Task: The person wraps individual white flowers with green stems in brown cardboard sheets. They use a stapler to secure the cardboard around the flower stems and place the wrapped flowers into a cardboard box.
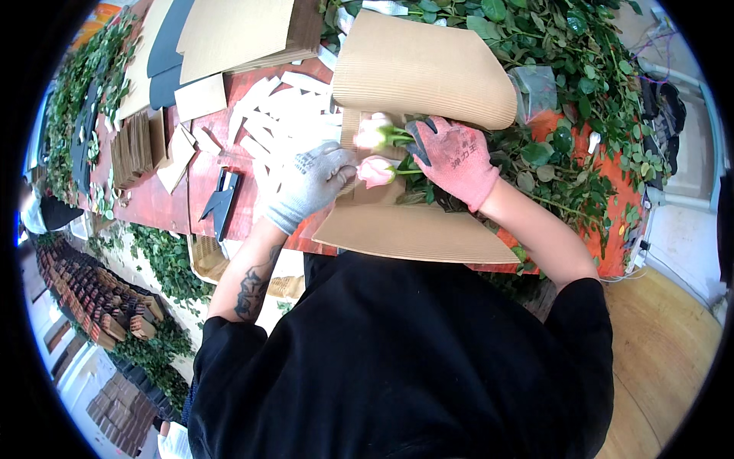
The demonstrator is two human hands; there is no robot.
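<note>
Two pale pink roses lie with their blooms to the left on a sheet of corrugated cardboard (424, 72), whose far and near flaps curl up around them. My right hand (453, 155), in a pink glove with dark fingertips, grips the rose stems just behind the blooms. In a pale grey glove, my left hand (312, 175) has its thumb and fingertips together at the petals of the nearer rose (375, 171); whether it pinches them is unclear. The farther rose (373, 132) is partly washed out by bright light. Below the blooms, the cardboard's near flap (413, 232) reaches the table's front edge.
A black stapler (222, 201) lies on the red table (200, 166), left of my left hand. White paper strips (287, 109) are scattered behind it. Stacked cardboard sheets (241, 31) stand at the back, smaller card pieces (133, 149) at left. Leafy stems (562, 155) cover the right side.
</note>
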